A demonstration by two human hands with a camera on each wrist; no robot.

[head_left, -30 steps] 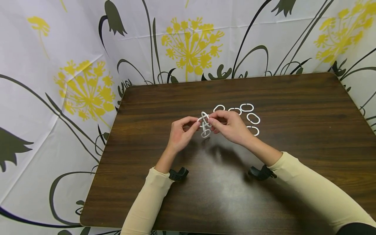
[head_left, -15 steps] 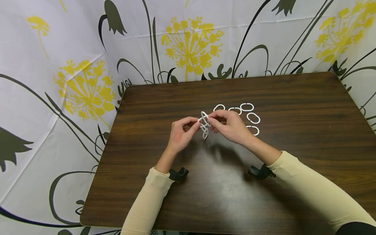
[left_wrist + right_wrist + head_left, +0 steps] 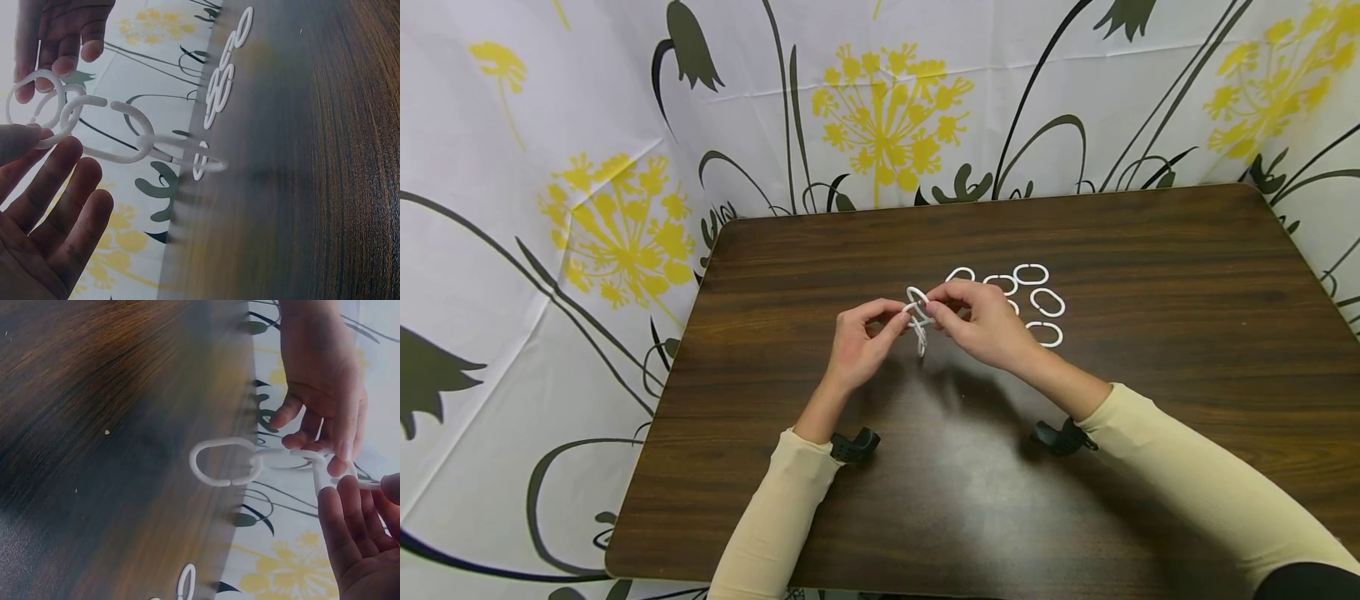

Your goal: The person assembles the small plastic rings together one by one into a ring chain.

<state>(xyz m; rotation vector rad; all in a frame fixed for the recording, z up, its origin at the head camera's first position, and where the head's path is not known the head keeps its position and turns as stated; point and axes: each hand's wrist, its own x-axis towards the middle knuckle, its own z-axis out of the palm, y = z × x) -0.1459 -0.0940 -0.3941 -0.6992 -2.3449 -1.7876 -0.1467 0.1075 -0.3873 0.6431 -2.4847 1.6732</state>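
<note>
Centrally, just left of the middle of the head view, two hands meet over a small chain of white links, raised above the brown wood-grain surface. The left hand pinches one link of it between thumb and forefinger, its wrist toward the bottom of the frame. Facing it from the right, the right hand pinches a white link that slants upward between the two sets of fingertips — whether it is hooked through its neighbour cannot be told for certain. Below the fingertips the rest of the chain hangs down, clear of the surface.

In the left wrist view the chain stretches from the left edge toward the centre, and one oval link with a gap in its side shows plainly; the part beyond it is blurred. The right wrist view has a gapped link near the centre too, at the far end of the chain from the fingers.

Right of the hands in the head view, loose white links lie flat in a loose group: one at the top right of the group, one below it, another lower down, and others further left, some partly behind the right hand.

Pale yellow sleeves cover both forearms, with a black device at each wrist. A white floral cloth fills the background.
</note>
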